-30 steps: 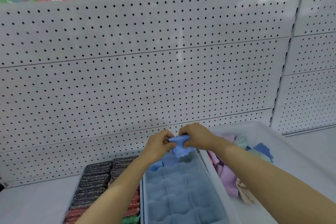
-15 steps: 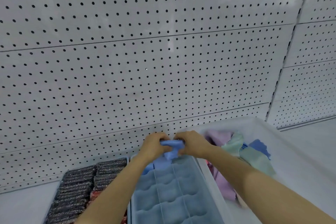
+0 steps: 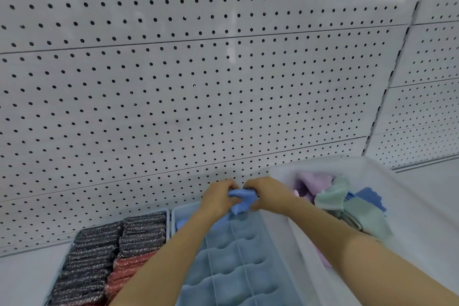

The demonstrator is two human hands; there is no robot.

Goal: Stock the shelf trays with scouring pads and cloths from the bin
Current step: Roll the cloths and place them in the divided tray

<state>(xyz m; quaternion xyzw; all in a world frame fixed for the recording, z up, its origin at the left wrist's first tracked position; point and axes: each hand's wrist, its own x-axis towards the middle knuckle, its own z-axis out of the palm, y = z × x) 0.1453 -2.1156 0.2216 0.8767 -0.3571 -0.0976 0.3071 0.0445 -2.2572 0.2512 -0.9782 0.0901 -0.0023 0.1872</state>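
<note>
A bunched blue cloth (image 3: 242,200) is held between my left hand (image 3: 218,196) and my right hand (image 3: 267,194); both grip it with curled fingers over the far end of the blue divided tray (image 3: 238,261). Rows of blue cloths fill that tray's compartments. Left of it, a tray of scouring pads (image 3: 104,256) holds dark grey pads at the back and red ones nearer me. On the right stands the translucent white bin (image 3: 409,208) with loose purple, mint and blue cloths (image 3: 332,194) inside.
A white pegboard back panel (image 3: 198,82) rises directly behind the trays, with a second panel section beyond a vertical upright at the right. The white shelf surface (image 3: 27,278) shows at the lower left and far right.
The view has tilted down and closer, so the products above the pegboard have left the frame. Both hands still hold the blue cloth, now slightly lower over the tray's far end.
</note>
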